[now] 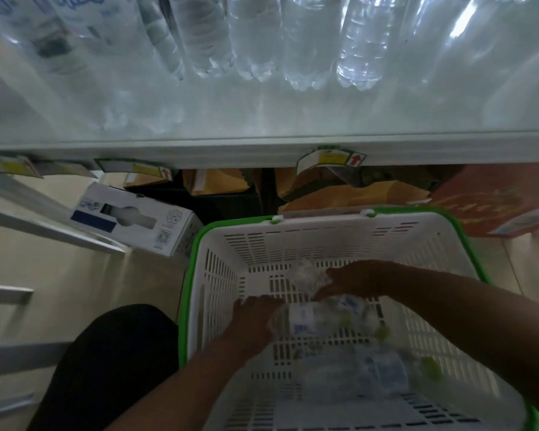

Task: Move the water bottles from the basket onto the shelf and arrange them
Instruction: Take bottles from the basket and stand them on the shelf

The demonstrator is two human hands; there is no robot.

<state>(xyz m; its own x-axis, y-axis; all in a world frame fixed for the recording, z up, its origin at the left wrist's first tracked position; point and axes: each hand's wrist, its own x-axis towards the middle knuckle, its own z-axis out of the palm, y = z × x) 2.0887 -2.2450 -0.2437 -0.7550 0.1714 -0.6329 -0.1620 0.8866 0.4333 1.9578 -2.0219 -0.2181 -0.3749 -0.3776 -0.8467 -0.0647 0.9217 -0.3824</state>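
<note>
Fingers of the left hand (252, 318) are curled against the left end of a lying bottle (305, 321); the right hand (355, 279) has its fingers wrapped over another bottle (308, 276) at the far side. Blur means I can't tell if either grip is fully clamped. All of this is inside the basket (218, 244), low in the scene, with a third bottle (371, 371) lying nearer. Shelf (262, 119) is above and far, with a row of standing bottles (360, 57) and bare space in front. Risks, as I judge them: clear slippery plastic, loose one-hand holds, bottle drops on the lift. Crowded row, so a careless placement could topple the neighbours.
</note>
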